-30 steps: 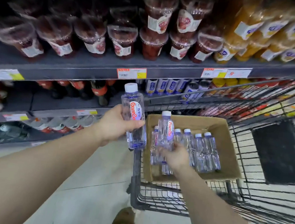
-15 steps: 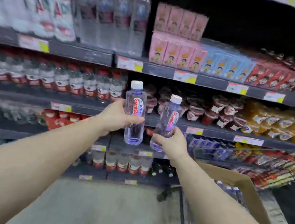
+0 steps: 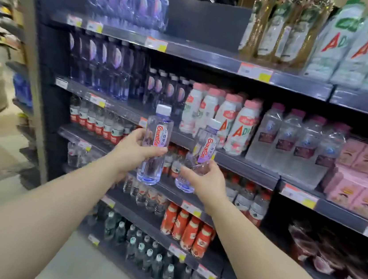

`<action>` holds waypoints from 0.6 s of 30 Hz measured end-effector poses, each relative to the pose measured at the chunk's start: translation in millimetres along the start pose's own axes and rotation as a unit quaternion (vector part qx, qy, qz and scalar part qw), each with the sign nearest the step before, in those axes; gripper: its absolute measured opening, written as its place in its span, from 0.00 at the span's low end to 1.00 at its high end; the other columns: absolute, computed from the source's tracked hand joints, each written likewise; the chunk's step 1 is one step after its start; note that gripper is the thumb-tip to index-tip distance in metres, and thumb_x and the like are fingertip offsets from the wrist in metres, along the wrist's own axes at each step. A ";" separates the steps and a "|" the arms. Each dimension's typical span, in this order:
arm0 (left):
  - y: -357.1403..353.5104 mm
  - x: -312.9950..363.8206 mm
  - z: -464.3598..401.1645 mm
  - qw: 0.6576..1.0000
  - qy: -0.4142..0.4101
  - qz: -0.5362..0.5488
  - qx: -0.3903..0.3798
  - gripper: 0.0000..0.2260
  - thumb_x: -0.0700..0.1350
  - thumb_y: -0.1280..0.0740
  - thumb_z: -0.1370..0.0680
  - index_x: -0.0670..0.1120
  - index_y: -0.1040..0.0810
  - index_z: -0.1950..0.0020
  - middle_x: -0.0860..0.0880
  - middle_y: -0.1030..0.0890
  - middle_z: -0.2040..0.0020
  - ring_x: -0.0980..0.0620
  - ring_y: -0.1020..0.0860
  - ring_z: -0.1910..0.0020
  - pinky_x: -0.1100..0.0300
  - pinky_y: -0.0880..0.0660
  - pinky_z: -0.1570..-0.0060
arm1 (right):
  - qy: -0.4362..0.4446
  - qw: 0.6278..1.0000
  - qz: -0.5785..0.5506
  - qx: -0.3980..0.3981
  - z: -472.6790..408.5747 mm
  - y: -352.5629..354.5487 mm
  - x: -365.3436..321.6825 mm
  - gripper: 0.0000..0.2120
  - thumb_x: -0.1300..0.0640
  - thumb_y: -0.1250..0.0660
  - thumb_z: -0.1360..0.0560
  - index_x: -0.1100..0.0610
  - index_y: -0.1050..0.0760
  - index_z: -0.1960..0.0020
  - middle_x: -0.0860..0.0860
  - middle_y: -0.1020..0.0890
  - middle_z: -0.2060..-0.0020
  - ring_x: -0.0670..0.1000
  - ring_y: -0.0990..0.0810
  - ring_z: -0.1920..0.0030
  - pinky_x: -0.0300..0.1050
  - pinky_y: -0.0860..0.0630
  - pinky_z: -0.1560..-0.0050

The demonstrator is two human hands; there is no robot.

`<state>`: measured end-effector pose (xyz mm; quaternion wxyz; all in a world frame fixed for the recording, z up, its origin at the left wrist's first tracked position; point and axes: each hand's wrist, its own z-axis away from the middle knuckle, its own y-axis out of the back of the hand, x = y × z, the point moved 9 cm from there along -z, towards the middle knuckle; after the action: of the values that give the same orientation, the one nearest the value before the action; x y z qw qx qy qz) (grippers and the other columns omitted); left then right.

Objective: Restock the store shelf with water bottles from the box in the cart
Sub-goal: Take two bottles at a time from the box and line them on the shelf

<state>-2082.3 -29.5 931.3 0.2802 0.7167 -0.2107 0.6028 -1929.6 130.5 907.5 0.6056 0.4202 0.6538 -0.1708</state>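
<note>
Both hands have come away from the cart and now face the shelving: the cardboard box and the cart, in view a second ago, are out of sight, and the view has swung left along the aisle to a bay of bottled water. The left hand wraps its fingers round the middle of one water bottle, held upright with its white cap up. The right hand cups the lower part of a second water bottle, which tilts a little to the right. The two bottles are near each other but apart, both in the air in front of the shelf, not yet set down.

Beyond the left hand and above it stand rows of purple-labelled bottles that look like the same brand, though blur keeps me from being sure. Above and to the right of the right hand are pink-capped white bottles, and further right clear bottles. Below both hands run rows of red-labelled bottles and red-orange bottles.

So the pick from the box seems done and the carry nearly done; what is left of this round is, I judge, finding the matching row and standing both bottles in it. The tilted one will likely need righting first
</note>
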 end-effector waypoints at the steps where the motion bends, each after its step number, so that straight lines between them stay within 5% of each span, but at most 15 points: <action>1: 12.7 -2.7 -7.1 1.000 0.000 -0.003 0.004 0.21 0.47 0.21 0.32 0.52 0.24 0.43 0.47 0.16 0.47 0.48 0.17 0.47 0.50 0.23 0.40 | 0.002 1.000 -0.002 -0.012 -12.0 -17.7 -2.3 0.20 0.46 0.22 0.34 0.47 0.25 0.46 0.44 0.18 0.52 0.47 0.20 0.51 0.44 0.23 0.49; 4: 45.3 -13.7 -36.0 1.000 0.003 -0.007 0.011 0.18 0.44 0.24 0.28 0.62 0.27 0.48 0.48 0.17 0.47 0.50 0.18 0.48 0.51 0.25 0.39 | 0.011 0.999 -0.007 -0.043 -53.0 -67.6 -11.5 0.21 0.44 0.23 0.35 0.46 0.26 0.47 0.45 0.19 0.49 0.49 0.20 0.49 0.49 0.23 0.45; 7: 79.3 -23.9 -80.7 0.999 -0.004 -0.004 0.042 0.25 0.44 0.24 0.27 0.52 0.28 0.33 0.47 0.17 0.44 0.53 0.18 0.49 0.55 0.25 0.40 | 0.024 0.997 -0.022 -0.075 -99.8 -111.4 -19.6 0.18 0.47 0.23 0.33 0.46 0.26 0.47 0.43 0.19 0.54 0.45 0.20 0.54 0.42 0.25 0.52; 11: 114.8 -20.1 -143.3 0.996 -0.009 0.001 0.084 0.14 0.45 0.27 0.25 0.60 0.27 0.47 0.49 0.17 0.48 0.51 0.18 0.49 0.52 0.23 0.48 | 0.041 0.994 -0.037 -0.094 -167.4 -152.9 -33.9 0.16 0.51 0.23 0.32 0.48 0.25 0.49 0.43 0.19 0.58 0.43 0.20 0.59 0.36 0.27 0.60; 15: 142.0 -8.7 -203.2 0.995 -0.023 0.012 0.094 0.16 0.49 0.26 0.26 0.60 0.26 0.43 0.49 0.17 0.45 0.49 0.18 0.46 0.44 0.24 0.39 | 0.060 0.995 -0.007 -0.083 -234.4 -177.2 -56.7 0.18 0.48 0.23 0.33 0.50 0.25 0.49 0.42 0.21 0.59 0.47 0.22 0.57 0.44 0.24 0.54; 18: 154.6 -3.6 -236.6 0.994 -0.039 -0.008 0.104 0.19 0.50 0.26 0.26 0.57 0.29 0.40 0.53 0.19 0.47 0.56 0.20 0.48 0.51 0.26 0.38 | 0.072 0.995 -0.004 -0.073 -269.1 -191.1 -67.3 0.21 0.47 0.23 0.33 0.52 0.25 0.45 0.42 0.23 0.56 0.47 0.23 0.54 0.44 0.26 0.51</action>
<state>-2358.5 8.9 978.0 0.1999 0.7667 -0.1521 0.5908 -2254.4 192.0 971.8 0.5856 0.3833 0.7080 -0.0943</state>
